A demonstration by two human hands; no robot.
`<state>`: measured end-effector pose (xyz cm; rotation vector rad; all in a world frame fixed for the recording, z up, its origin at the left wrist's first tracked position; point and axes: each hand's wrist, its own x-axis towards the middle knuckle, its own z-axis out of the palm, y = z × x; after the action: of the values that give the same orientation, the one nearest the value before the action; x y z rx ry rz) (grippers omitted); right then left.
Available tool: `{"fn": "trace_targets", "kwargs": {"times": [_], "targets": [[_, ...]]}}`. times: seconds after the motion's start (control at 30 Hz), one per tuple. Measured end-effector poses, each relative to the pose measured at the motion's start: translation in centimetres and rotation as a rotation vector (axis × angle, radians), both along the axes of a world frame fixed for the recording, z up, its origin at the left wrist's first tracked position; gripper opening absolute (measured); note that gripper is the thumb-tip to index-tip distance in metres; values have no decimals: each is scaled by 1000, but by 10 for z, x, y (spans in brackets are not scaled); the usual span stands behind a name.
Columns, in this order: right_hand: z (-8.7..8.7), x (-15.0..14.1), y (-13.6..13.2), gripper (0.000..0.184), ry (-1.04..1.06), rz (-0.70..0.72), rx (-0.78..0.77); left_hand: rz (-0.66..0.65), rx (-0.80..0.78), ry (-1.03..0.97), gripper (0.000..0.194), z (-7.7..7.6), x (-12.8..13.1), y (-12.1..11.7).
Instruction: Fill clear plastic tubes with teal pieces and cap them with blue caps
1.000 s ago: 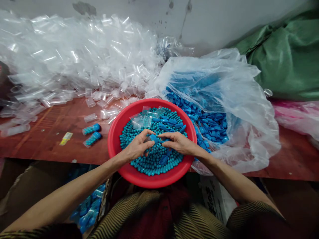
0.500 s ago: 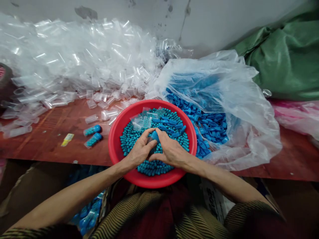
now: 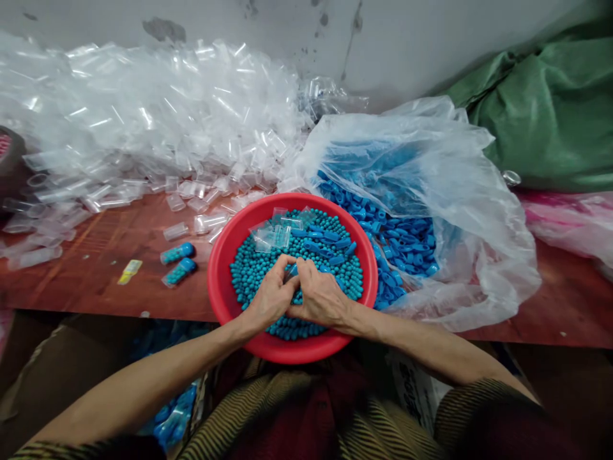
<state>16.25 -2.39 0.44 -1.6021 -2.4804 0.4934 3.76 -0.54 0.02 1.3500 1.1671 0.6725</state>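
Observation:
Over the red basin (image 3: 219, 281), my left hand (image 3: 271, 295) and my right hand (image 3: 322, 298) are closed together around a small tube with a blue cap (image 3: 290, 273). Only a bit of blue shows between the fingers; the rest of it is hidden. Below and around the hands, the basin holds many small teal beads (image 3: 249, 271). Several blue plastic caps (image 3: 330, 237) lie on the beads at the right. Behind the left hand, a few clear plastic tubes (image 3: 268, 237) rest on the beads.
Left of the basin, two bead-filled tubes with blue caps (image 3: 179, 271) lie near a yellow-white label (image 3: 129, 271). Clear tubes (image 3: 177, 121) heap against the wall. A plastic bag (image 3: 483, 211) spills blue caps (image 3: 407, 243) at the right. Green cloth (image 3: 555, 115) stands behind it.
Both hands have come closer together and sunk slightly toward the beads. The right fingers have curled in over the blue-capped tube, so less of it shows.

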Motion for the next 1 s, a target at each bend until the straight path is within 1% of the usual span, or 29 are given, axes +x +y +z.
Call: {"fn": "trace_targets", "kwargs": {"times": [0.07,0.1,0.13,0.2,0.27,0.33,0.4,0.43,0.5,0.53,0.6,0.73,0.77,0.83,0.9,1.0], "targets": [[0,0,0,67,31,52,-69,-77,45,119,19,3,-11,3],[-1,1,1,71,67,84,-90,-108,63,191,20,6,-21,5],[-2,4,3,74,112,105,-101,-126,76,267,23,11,-33,8],[-7,11,8,77,202,86,-103,-145,112,414,32,21,-64,13],[-11,19,13,69,257,32,-105,-147,118,482,38,32,-100,17],[-15,25,18,57,276,23,-114,-126,63,635,41,40,-131,21],[-16,28,20,47,271,61,-116,-78,46,854,45,47,-149,23],[-15,28,21,43,264,77,-114,-52,68,979,45,50,-153,25],[-15,27,21,39,241,92,-114,-38,156,1197,44,53,-150,29],[-14,27,21,39,226,90,-118,-47,205,1272,44,53,-145,31],[-14,26,18,38,193,92,-133,-55,299,1357,43,49,-132,35],[-16,27,14,36,150,124,-149,77,527,1409,41,32,-107,36],[-16,26,13,35,142,127,-150,84,577,1394,40,28,-100,35],[-17,25,14,34,127,128,-152,46,643,1350,39,22,-87,35],[-16,22,15,34,115,132,-153,-5,652,1317,40,19,-73,40],[-14,19,18,32,107,134,-154,-117,517,1301,41,14,-52,57]]}}
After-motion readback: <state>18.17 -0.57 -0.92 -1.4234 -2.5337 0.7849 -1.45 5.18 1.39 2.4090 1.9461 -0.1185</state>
